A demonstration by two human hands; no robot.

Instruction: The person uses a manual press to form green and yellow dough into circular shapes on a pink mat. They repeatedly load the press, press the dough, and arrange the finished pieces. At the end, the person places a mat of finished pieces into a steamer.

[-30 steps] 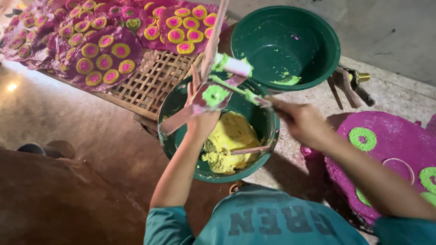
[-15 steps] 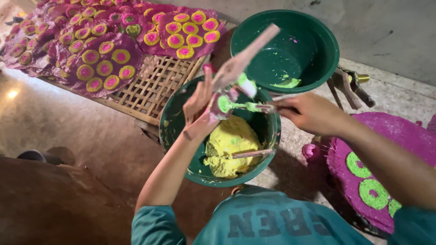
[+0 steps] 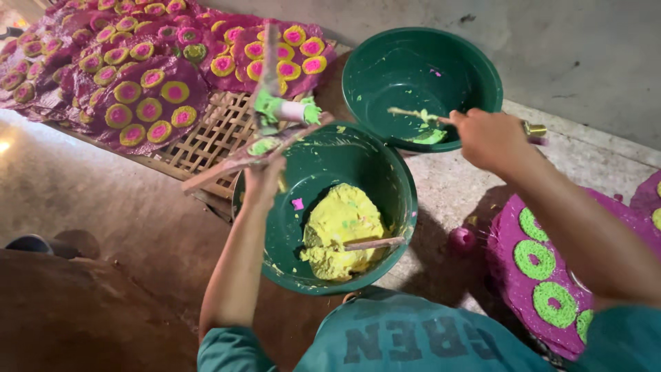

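While gripped in right-hand fingers (image 3: pixel 482 131), stick (image 3: pixel 413 115) over far basin (image 3: pixel 475 62).

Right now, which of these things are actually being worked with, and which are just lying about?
In use:
left hand holding smeared sticks
right hand dipping a stick into the far green bowl

Lying about:
near bowl of yellow paste
lattice rack
finished purple sheets

Person seen from above wore a teal short-sleeved T-shirt w/ large dark block lettering across the chest. Both forearms were bare below the sleeves. Left hand (image 3: pixel 264 183) & right hand (image 3: pixel 490 139) were bare, no gloves.
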